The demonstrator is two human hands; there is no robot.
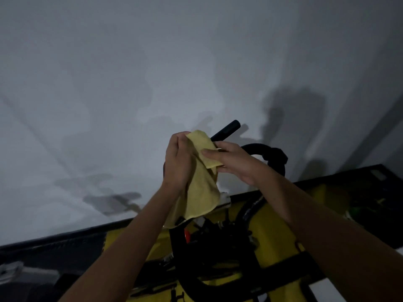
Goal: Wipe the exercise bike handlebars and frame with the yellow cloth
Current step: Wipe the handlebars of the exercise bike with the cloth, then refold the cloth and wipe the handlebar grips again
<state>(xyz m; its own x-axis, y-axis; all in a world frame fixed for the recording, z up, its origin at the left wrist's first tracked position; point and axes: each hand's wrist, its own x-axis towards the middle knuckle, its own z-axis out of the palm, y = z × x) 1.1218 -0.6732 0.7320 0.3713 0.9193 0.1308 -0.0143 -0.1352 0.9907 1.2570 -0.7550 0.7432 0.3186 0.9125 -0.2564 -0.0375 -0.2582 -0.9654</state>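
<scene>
Nearest, bike frame [218, 253]: black tubes over yellow panels low in view; dim and blurred, so joints and dirt are hard to make out.
Left hand [177, 162]: fingers curled round the upper part of the yellow cloth [200, 188], gripping it.
Right hand [231, 162]: thumb and fingers pinch the cloth's top fold just beside the left hand.
Cloth position: held up in both hands above the frame, its lower end hanging loose, in front of the handlebars.
Snag risk: the dangling end may catch on the frame parts below if lowered carelessly.
Slip risk: while refolding, a loosened pinch could drop the cloth into the frame.
Handlebar grip [226, 129]: black end pokes out behind the cloth; the rest is hidden.
Curved bar [274, 155]: partly covered by the right wrist.
</scene>
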